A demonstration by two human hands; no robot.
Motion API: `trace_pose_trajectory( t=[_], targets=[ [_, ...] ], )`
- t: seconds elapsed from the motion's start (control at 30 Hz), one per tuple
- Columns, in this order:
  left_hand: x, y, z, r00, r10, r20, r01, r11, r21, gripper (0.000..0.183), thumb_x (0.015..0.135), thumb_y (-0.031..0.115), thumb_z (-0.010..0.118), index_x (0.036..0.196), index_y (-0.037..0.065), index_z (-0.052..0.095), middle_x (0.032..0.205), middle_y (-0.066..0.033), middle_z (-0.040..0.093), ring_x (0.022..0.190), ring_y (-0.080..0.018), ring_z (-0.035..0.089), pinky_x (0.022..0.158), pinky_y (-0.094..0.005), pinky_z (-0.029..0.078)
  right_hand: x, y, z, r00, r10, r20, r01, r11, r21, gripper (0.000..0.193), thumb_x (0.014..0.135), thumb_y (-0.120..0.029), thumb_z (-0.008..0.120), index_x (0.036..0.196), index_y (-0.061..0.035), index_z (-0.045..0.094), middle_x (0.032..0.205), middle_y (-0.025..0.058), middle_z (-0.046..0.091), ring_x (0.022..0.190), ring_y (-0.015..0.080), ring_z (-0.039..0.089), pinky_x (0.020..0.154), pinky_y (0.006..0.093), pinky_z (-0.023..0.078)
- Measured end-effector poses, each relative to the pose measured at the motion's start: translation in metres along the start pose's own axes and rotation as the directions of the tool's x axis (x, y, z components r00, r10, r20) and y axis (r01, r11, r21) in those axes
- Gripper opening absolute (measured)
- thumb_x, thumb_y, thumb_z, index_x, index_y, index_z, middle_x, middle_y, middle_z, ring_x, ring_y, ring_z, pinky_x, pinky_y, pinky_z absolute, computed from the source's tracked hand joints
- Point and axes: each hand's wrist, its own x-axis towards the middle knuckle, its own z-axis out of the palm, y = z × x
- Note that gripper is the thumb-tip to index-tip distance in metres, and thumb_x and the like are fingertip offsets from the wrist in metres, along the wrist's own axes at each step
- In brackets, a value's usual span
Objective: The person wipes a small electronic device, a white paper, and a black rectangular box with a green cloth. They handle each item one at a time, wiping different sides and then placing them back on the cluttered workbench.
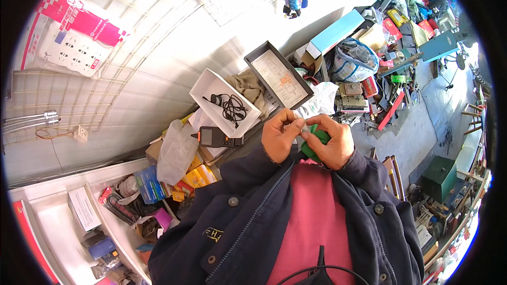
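Green item [309, 152] is clasped by right hand [336, 141]; fingers of left hand [280, 136] are pinched together, contents indiscernible. Black cable [232, 110] is coiled in white box [210, 80]; grey floor [429, 119] is partly cluttered.

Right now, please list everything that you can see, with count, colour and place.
green item: 1, green, at right hand, kind unclear
white box: 1, white, left of hands
cable: count unclear, black, inside white box
dark box: 1, dark grey, above hands
handheld device: 1, black and orange, below white box
power strip: 1, white, upper left
blue box: 1, light blue, upper right
bag: 1, blue and white, upper right
white tray: 1, white, lower left
clutter: uncountable, mixed colours, both sides
jacket: 1, dark blue, bottom centre
left hand: 1, bare, centre
right hand: 1, bare, centre
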Motion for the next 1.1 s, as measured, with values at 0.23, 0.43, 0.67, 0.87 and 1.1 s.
trace_pose_trajectory(
  t=[0.23, 0.43, 0.67, 0.87, 1.1],
  targets=[
    [0.001, 0.0, -0.016, 0.984, -0.073, 0.16, 0.065, 0.996, 0.057, 0.016, 0.107, 0.016, 0.062, 0.098, 0.003, 0.061, 0.086, -0.0005, 0.063, 0.078, -0.0065, 0.058, 0.073, -0.0234, 0.048, 0.003, 0.008, -0.002, 0.991, 0.087, 0.099, -0.109, 0.963, 0.247, 0.022, 0.094, -0.022, 0.077, 0.098, -0.0007, 0.074, 0.08, 0.0102, 0.076, 0.074, 0.0146, 0.072, 0.07, 0.0302, 0.057],
    [-0.002, 0.0, -0.016, 0.98, -0.107, 0.165, 0.101, 0.994, 0.048, 0.016, 0.107, 0.016, 0.062, 0.099, 0.002, 0.061, 0.086, -0.0009, 0.064, 0.079, -0.0065, 0.058, 0.074, -0.0233, 0.048, 0.001, 0.017, 0.001, 0.986, 0.152, 0.064, -0.164, 0.952, 0.259, 0.017, 0.093, -0.015, 0.071, 0.095, 0.0006, 0.076, 0.083, 0.0091, 0.075, 0.077, 0.0129, 0.07, 0.073, 0.0287, 0.055],
    [-0.006, 0.002, -0.01, 0.988, -0.122, 0.096, 0.105, 0.981, 0.161, 0.01, 0.102, 0.008, 0.063, 0.095, 0.001, 0.06, 0.083, -0.0013, 0.06, 0.077, -0.005, 0.053, 0.069, -0.0241, 0.047, 0.003, 0.029, 0.009, 0.996, 0.082, -0.034, -0.073, 0.974, 0.212, 0.015, 0.088, -0.015, 0.074, 0.092, -0.0002, 0.076, 0.089, 0.0089, 0.072, 0.082, 0.0198, 0.07, 0.079, 0.0311, 0.054],
    [-0.007, 0.007, -0.008, 0.995, 0.024, 0.096, -0.056, 0.935, 0.351, 0.011, 0.097, 0.004, 0.064, 0.089, -0.001, 0.059, 0.078, -0.0021, 0.055, 0.071, -0.0044, 0.048, 0.06, -0.0253, 0.043, 0.004, 0.025, 0.008, 1.0, -0.016, 0.016, 0.014, 0.995, 0.102, 0.015, 0.085, -0.015, 0.075, 0.089, -0.001, 0.075, 0.087, 0.0117, 0.071, 0.078, 0.0249, 0.071, 0.074, 0.0352, 0.055],
    [-0.008, 0.013, -0.01, 0.981, -0.153, 0.115, 0.092, 0.904, 0.418, 0.012, 0.093, 0.005, 0.065, 0.085, -0.002, 0.059, 0.07, -0.0061, 0.054, 0.069, -0.0048, 0.048, 0.059, -0.0286, 0.045, 0.0, 0.026, 0.01, 0.997, -0.004, 0.071, -0.004, 0.994, 0.105, 0.011, 0.083, -0.013, 0.073, 0.084, -0.0018, 0.071, 0.085, 0.0125, 0.07, 0.076, 0.0304, 0.07, 0.069, 0.038, 0.054]
  ],
)
